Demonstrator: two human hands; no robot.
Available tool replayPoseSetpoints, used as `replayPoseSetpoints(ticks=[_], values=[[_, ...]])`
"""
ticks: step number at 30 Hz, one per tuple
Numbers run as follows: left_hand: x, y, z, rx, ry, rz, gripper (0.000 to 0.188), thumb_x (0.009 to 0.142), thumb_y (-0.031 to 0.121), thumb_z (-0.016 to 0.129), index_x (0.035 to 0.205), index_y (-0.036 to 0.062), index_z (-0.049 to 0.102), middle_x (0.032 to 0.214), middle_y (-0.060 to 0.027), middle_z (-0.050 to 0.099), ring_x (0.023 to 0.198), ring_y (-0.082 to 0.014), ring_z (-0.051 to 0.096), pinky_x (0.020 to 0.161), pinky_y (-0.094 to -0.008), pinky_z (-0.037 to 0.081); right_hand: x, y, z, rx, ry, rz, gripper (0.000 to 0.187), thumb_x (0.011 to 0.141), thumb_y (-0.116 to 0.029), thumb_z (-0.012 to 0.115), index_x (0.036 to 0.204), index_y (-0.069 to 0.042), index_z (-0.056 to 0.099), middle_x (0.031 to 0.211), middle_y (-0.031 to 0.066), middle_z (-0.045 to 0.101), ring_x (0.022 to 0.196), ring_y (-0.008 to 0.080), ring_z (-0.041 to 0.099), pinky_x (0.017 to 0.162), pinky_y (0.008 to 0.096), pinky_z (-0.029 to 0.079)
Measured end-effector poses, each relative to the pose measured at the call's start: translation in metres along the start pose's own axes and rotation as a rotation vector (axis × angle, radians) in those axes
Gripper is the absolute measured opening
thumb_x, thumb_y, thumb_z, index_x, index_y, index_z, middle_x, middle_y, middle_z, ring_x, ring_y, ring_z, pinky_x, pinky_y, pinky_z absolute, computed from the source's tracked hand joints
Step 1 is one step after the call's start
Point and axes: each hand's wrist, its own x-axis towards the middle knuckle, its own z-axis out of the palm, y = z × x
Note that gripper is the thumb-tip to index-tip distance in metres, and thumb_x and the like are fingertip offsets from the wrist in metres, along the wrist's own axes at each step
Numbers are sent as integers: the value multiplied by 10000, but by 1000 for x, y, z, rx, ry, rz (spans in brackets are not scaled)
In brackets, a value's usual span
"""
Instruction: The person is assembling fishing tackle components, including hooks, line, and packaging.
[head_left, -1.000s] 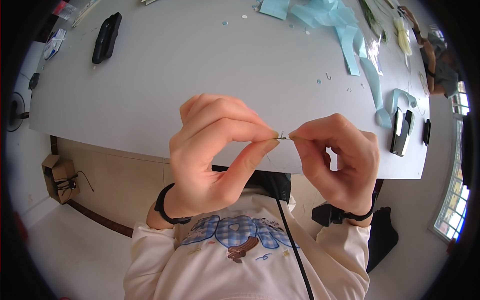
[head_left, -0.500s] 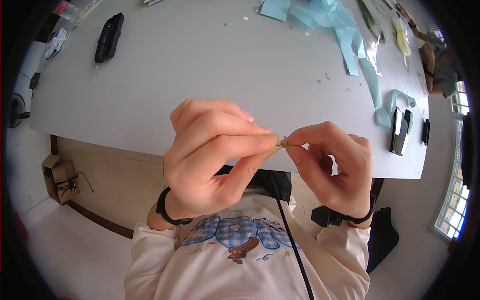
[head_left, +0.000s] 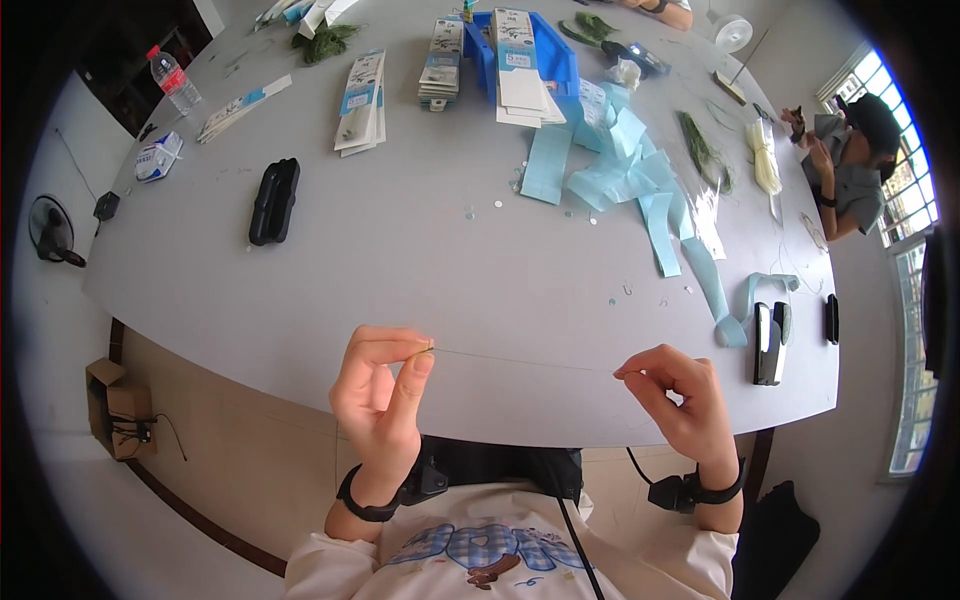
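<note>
A thin greenish line point(head_left: 522, 359) runs nearly straight between my hands, above the near edge of the table. My left hand point(head_left: 380, 400) pinches its left end between thumb and fingers; a tiny dark bit shows at the fingertips, too small to make out. My right hand point(head_left: 685, 395) is closed in a pinch on the other end. Beyond the line, a small metal hook point(head_left: 628, 290) and a blue round bit point(head_left: 612, 301) lie on the grey table point(head_left: 400, 270).
A black open case point(head_left: 273, 202) lies at left. Light-blue ribbon point(head_left: 660, 235) trails down toward a stapler point(head_left: 770, 345) on the right. Printed cards point(head_left: 362, 95) and a blue bin point(head_left: 556, 62) stand far back. A person point(head_left: 850, 165) works at the far right.
My hands, close together before, have drawn apart, and the line is now stretched between them. The head view has tilted up, showing more of the table's far side.
</note>
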Motion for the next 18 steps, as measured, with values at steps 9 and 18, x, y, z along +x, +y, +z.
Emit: replayPoseSetpoints(ticks=[9, 18], values=[[16, -1, -31, -56, 222, -86, 28, 841, 31, 566, 829, 6, 565, 835, -32, 530, 781, -116, 500, 755, -255, 405, 2, 19, -26, 93, 89, 125, 62, 851, -18, 521, 848, 15, 573, 520, -26, 409, 475, 37, 274, 439, 226, 190], [21, -8, -54, 62, 331, 4, 32, 829, 31, 598, 817, 10, 576, 819, -13, 547, 765, -98, 470, 756, -230, 387, 16, 35, -20, 99, 77, 143, 88, 847, -38, 532, 818, 25, 587, 506, -12, 462, 441, 44, 401, 411, 198, 280]])
